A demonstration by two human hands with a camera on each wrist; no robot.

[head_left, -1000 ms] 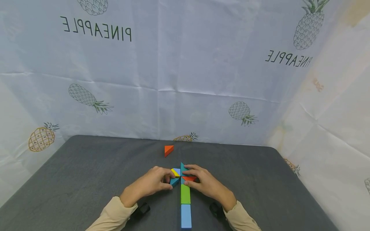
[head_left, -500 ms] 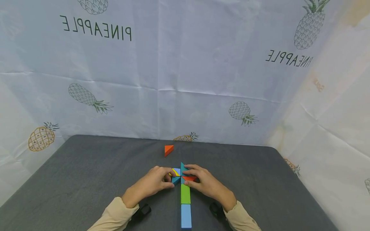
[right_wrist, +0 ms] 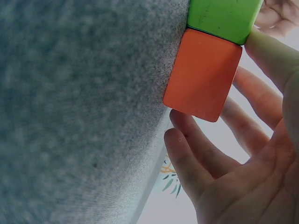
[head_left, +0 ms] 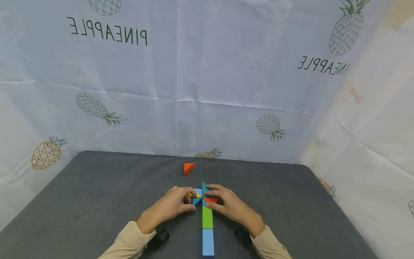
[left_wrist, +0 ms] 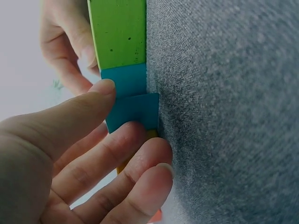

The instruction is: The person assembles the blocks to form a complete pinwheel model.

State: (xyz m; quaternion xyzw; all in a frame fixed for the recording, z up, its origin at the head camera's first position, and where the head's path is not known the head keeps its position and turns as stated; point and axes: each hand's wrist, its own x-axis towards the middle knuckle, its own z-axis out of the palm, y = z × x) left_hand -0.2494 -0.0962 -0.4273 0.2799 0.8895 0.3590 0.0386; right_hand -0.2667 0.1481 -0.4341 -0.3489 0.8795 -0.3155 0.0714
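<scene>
Small coloured triangular blocks form a pinwheel on the dark table. At its lower left, my left hand [head_left: 171, 204] pinches a teal triangular block [left_wrist: 138, 111] between thumb and fingers. Its fingers also touch a yellow block [head_left: 195, 194], beside a pale blue block [head_left: 198, 191]. My right hand [head_left: 233, 205] curls round the right side, about a red triangular block [right_wrist: 203, 77], with fingertips at an upper teal block [head_left: 204, 189]. The right thumb rests by the green rectangular block [head_left: 207, 217] below the pinwheel. Fingers partly hide the inner blocks.
A light blue rectangular block [head_left: 208, 241] continues the line below the green one. An orange-red triangular block [head_left: 188, 168] lies apart near the far edge of the dark table [head_left: 106, 187]. White pineapple-print cloth [head_left: 223, 72] hangs behind.
My left hand has shifted slightly right, sliding the lower teal and yellow blocks against the pinwheel's centre. The right hand has stayed in place.
</scene>
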